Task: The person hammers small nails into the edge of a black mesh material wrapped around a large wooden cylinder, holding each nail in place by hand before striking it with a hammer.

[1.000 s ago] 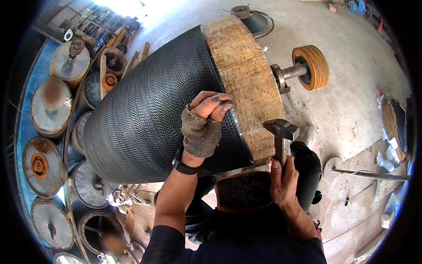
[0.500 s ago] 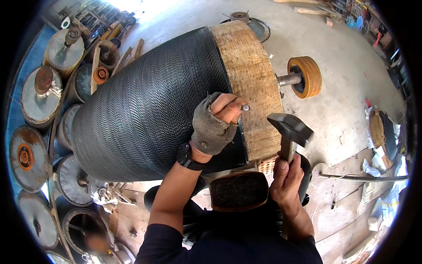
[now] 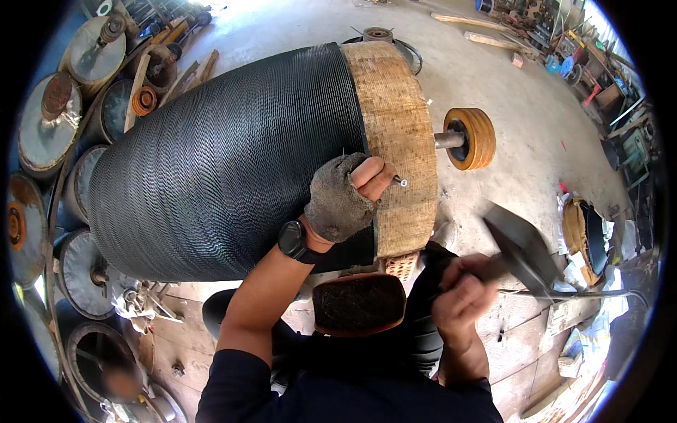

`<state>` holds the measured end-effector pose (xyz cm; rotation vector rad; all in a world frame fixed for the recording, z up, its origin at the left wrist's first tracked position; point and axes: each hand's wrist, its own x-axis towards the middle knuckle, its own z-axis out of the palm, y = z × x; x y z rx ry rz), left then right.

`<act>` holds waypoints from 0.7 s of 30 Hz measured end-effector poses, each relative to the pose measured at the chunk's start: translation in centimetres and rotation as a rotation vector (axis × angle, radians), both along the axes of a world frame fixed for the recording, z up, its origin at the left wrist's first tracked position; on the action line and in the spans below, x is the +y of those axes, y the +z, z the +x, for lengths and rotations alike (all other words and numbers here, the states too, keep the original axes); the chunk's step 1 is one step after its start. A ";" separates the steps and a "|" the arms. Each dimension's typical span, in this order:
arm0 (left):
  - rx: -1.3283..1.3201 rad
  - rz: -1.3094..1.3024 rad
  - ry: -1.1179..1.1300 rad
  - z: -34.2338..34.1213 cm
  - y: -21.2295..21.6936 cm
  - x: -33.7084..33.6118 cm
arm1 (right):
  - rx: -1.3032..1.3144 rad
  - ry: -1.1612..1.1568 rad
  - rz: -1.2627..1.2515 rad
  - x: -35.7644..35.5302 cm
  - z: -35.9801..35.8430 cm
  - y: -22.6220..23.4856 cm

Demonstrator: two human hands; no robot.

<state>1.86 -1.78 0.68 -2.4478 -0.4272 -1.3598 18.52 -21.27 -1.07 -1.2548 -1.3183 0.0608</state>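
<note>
- One nail (image 3: 399, 181), thin, stiff and easily bent, is pinched between the fingertips of the gloved left hand (image 3: 345, 201) against the wooden band (image 3: 395, 141) of the one big drum (image 3: 226, 155).
- One hammer (image 3: 522, 247), likely head-heavy, is clenched by its handle in the right hand (image 3: 462, 292), raised to the right of the drum.
- One yellow wheel (image 3: 471, 138) sits on the axle beyond the band.

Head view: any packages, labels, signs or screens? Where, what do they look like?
Smartwatch: on the left wrist, below the gloved left hand; small, dark, rounded-square face, black band; screen looks unlit.
No packages, labels or signs can be made out on the big black drum or the floor clutter around it.
</note>
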 end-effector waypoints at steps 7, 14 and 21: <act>-0.042 0.031 -0.002 0.0 0.0 0.0 | 0.101 -0.010 -0.046 -1.2 -0.1 1.2; 0.025 -0.094 0.017 -0.7 -0.1 -0.8 | -0.125 -0.004 -0.332 -0.1 -0.6 -0.1; 0.011 -0.025 0.017 -0.3 0.3 -0.1 | -0.033 0.013 -0.058 0.4 -0.2 0.3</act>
